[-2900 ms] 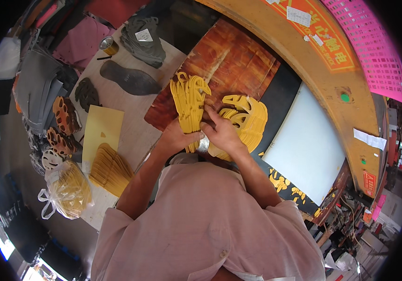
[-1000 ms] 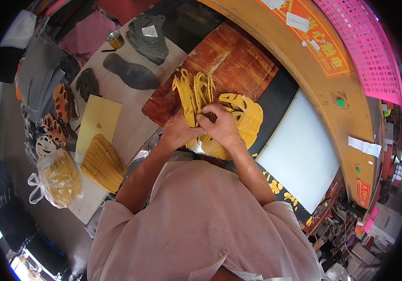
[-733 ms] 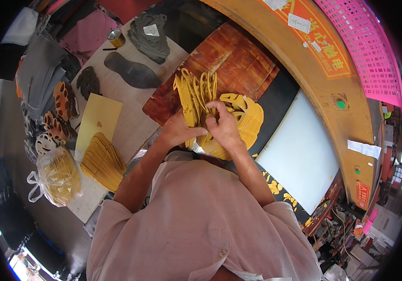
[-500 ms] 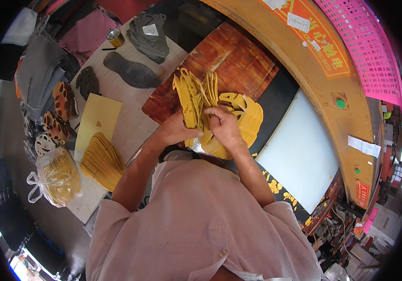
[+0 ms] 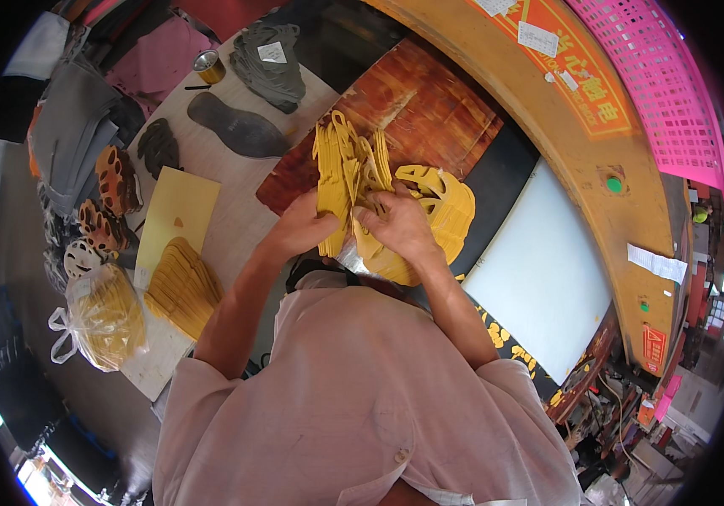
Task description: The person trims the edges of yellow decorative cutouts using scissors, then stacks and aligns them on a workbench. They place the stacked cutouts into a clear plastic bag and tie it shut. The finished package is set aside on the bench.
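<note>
While your left grip (image 5: 305, 223) holds a yellow bunch (image 5: 333, 173) tight, your right grip (image 5: 397, 223) pinches a thinner bunch (image 5: 380, 157). A yellow stack (image 5: 452, 215) sits close by.

1. Cut-piece bundle (image 5: 334, 190) between left hand (image 5: 299, 223) and right hand (image 5: 402, 223); second stack (image 5: 451, 219) to its right.
2. Shoe sole (image 5: 238, 126) on table (image 5: 240, 190), left of board (image 5: 429, 97); tin can (image 5: 208, 71) behind sole.
3. Plastic bag (image 5: 107, 320) left of fanned stack (image 5: 181, 287).
4. Machine beam (image 5: 505, 72) right of board; basket (image 5: 670, 101) right of beam.
</note>
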`<state>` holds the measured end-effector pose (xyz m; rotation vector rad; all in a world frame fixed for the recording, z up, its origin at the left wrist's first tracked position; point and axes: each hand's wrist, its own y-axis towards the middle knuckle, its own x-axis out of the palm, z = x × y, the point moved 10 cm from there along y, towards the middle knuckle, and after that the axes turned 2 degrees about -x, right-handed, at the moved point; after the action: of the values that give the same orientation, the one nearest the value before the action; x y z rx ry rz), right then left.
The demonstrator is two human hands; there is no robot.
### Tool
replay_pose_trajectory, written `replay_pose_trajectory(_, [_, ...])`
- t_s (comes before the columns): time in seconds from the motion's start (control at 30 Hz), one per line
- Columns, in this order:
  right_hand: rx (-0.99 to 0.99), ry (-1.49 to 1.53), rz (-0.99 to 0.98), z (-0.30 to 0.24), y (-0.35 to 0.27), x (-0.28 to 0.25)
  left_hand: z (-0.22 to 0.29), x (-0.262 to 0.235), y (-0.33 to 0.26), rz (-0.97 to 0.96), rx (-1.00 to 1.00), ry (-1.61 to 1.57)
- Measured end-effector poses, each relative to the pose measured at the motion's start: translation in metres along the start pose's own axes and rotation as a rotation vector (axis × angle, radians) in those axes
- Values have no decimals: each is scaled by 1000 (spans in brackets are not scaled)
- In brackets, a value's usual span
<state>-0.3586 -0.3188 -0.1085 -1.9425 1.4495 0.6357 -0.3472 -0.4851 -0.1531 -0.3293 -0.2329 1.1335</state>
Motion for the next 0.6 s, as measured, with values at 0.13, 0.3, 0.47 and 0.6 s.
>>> replay_pose_trajectory(0.13, [-29,-46,17,-2,3,5,11,-4,4,154,125,160])
replay_pose_trajectory(0.3, [-95,-93,134,-3,1,-1,30,-38,-4,455,156,309])
replay_pose_trajectory(0.47, [-61,-76,-15,-6,-3,9,34,-10,6,335,53,535])
replay_pose_trajectory(0.6, [-161,-62,-147,-15,-4,8,34,16,9,181,104,214])
